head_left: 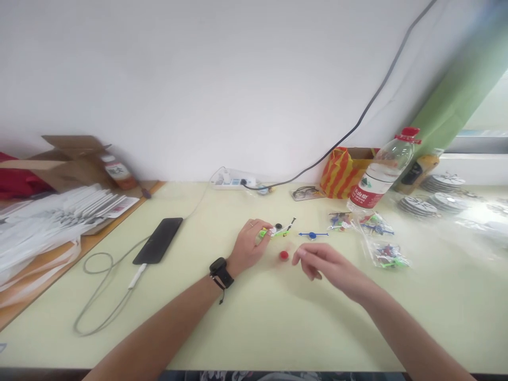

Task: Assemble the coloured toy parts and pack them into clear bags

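My left hand (251,244), with a black watch (221,272) on its wrist, is closed at the fingertips on a small green and white plastic piece (273,231). A black round part (278,226) and a thin dark stick lie against that piece. My right hand (321,262) hovers over the table, its fingers loosely curled and partly apart, with nothing visible in them. Between the hands is a small red round piece (284,255), slightly blurred. Just beyond the right hand lies a blue arrow-shaped spinner (313,235) with a round centre.
Clear bags of small coloured parts (391,255) lie at right, by a water bottle (377,177) and stacked discs (418,206). A phone (159,241) with a cable lies at left, beside white packets (59,217). A power strip (232,181) stands by the wall.
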A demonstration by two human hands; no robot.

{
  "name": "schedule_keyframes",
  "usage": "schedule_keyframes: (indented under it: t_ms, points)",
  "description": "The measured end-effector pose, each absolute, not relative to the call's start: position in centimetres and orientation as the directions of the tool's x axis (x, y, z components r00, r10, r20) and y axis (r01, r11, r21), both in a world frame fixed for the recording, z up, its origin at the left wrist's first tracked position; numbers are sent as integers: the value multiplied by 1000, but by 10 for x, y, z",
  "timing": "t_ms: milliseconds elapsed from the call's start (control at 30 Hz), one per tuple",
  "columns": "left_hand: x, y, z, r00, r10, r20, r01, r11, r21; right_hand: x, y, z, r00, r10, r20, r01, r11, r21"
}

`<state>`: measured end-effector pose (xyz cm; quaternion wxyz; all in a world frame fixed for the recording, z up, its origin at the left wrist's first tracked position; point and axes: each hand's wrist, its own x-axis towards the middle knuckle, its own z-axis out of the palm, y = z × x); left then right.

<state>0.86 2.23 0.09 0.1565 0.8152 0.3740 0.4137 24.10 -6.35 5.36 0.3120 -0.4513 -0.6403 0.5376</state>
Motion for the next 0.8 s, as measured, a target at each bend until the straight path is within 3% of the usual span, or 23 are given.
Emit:
schedule_keyframes:
  t_ms: [133,300,500,633,800]
  points:
    - [8,27,-4,387,742,547,504,-667,549,256,-36,57,-244,968,66,322,145,-936]
    - [4,33,-8,428,745,512,527,-666,528,268,1,41,-192,934,301,435,356,-827]
    - [-2,42,-12,430,783,449,592,-620,514,267,32,18,92,922,376,415,308,-856]
    - [-4,46,-15,387,808,444,644,-582,497,267,44,18,343,764,547,410,402,-819]
    - [-8,48,-17,438,798,414,651,-599,467,261,54,28,505,670,544,417,363,-833]
